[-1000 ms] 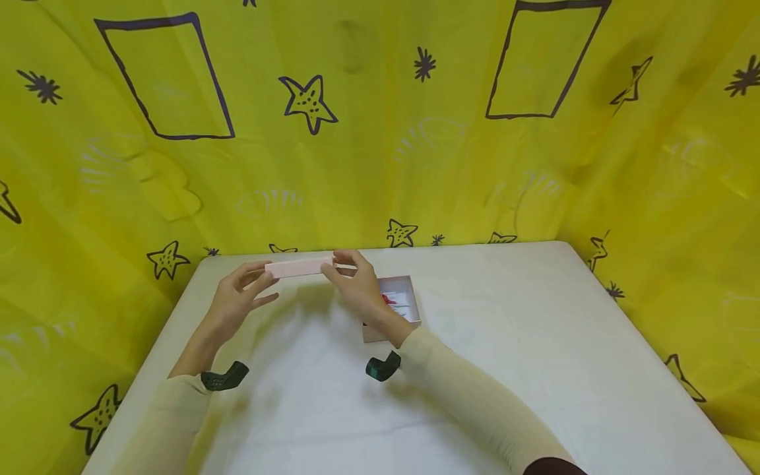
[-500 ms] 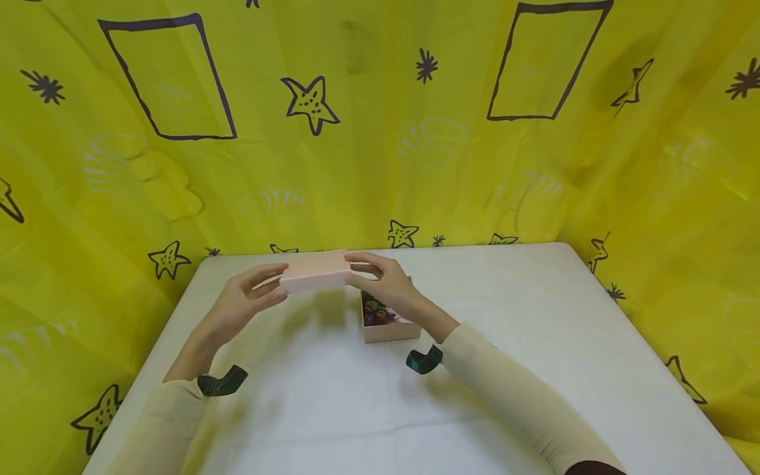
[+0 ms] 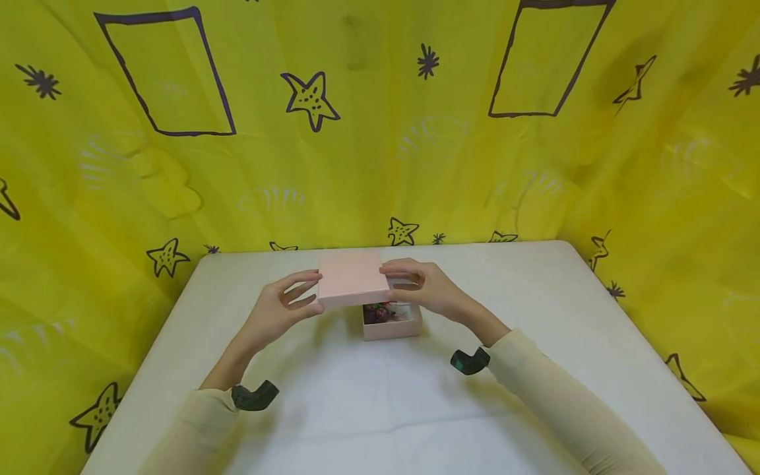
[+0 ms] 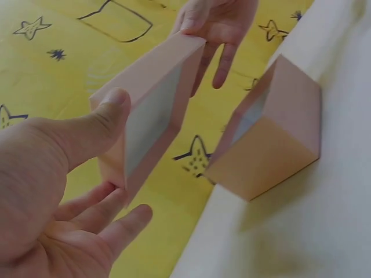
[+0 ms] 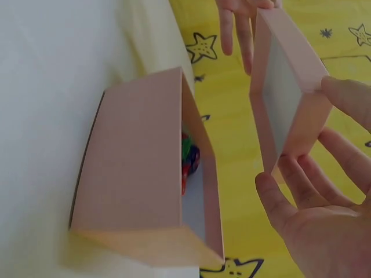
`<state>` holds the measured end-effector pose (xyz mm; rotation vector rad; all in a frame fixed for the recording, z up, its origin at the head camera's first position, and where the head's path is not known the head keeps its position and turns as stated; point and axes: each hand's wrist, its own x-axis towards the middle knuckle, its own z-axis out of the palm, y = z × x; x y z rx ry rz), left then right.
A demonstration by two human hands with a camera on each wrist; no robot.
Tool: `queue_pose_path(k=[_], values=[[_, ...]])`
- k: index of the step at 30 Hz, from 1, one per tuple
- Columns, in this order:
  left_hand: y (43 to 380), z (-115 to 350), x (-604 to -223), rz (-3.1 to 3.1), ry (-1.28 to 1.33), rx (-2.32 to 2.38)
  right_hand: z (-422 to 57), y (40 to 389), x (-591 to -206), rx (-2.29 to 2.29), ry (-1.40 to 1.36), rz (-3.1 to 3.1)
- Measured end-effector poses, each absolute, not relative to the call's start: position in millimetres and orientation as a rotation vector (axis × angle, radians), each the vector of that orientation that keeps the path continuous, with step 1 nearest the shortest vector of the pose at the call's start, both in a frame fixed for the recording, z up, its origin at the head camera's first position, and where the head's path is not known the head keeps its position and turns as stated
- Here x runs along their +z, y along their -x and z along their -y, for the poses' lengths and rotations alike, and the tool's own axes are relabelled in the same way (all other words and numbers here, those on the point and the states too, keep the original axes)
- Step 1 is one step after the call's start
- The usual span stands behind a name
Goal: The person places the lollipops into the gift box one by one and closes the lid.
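Observation:
A shallow pink box lid [image 3: 351, 274] hangs level above the table, its hollow white side facing down. My left hand [image 3: 278, 309] pinches its left end between thumb and fingers. At the opposite end, my right hand [image 3: 438, 291] grips the lid the same way. Below and slightly to the right stands the pink box [image 3: 393, 331], its top uncovered and partly hidden by the lid in the head view. Small wrapped-looking things [image 5: 189, 159] in red, green and dark blue show inside it in the right wrist view.
A white cloth covers the table [image 3: 380, 402] under the box. Yellow curtain [image 3: 356, 165] with drawn stars and frames rises behind the table and along both sides. A dark green curved mount [image 3: 255, 396] sits on each wrist.
Both hands have carried the lid to the right, from left of the box to over its back part. The lid has turned from edge-on to flat, top up. The box has stayed put.

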<state>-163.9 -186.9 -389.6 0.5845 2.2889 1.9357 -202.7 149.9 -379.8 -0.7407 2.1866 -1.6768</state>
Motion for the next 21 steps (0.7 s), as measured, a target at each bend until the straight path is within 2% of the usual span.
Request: queue_pose_path(k=[11, 21], values=[[167, 142, -416, -2.327, -0.661, 1.964, -192, 195, -395, -1.686, 0.706, -2.199], [170, 123, -434, -2.296, -0.75, 1.991, -210, 189, -414, -1.742, 0.718, -2.214]])
